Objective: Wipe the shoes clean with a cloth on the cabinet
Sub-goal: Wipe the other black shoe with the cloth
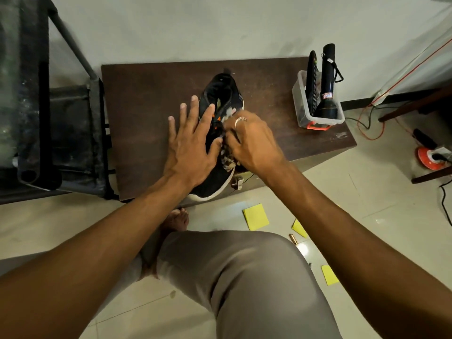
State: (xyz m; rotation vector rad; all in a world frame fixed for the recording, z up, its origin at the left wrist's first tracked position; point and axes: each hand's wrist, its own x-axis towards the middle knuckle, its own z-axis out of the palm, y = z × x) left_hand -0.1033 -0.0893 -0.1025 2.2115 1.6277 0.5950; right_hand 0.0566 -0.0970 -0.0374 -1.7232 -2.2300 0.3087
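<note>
Dark brown wood forms the top of the low cabinet (146, 106), which stands against a pale wall, and the black shoe (220, 94) with its white sole lies about the middle of that top. Its heel opening points to the far side and its toe reaches the near edge, above a metal knob (236, 182) on the cabinet front. The left hand (190, 143) lies flat on the left side of the shoe, its fingers straight and spread wide, the outer ones reaching over the wood. The right hand (254, 143), wearing a ring (238, 121), has its fingers curled round a crumpled, light-coloured cloth (228, 160) and holds it against the laces; the fingertips themselves are hidden. At the far right of the cabinet top stands a clear plastic box (302, 104) holding a black torch (326, 94) and a remote control (313, 77), both upright. On the tiled floor near the cabinet lie yellow paper slips (255, 216). A knee in grey trousers (244, 277) fills the near foreground, with a bare foot (177, 220) beside it. A dark metal frame (61, 118) stands at the left.
</note>
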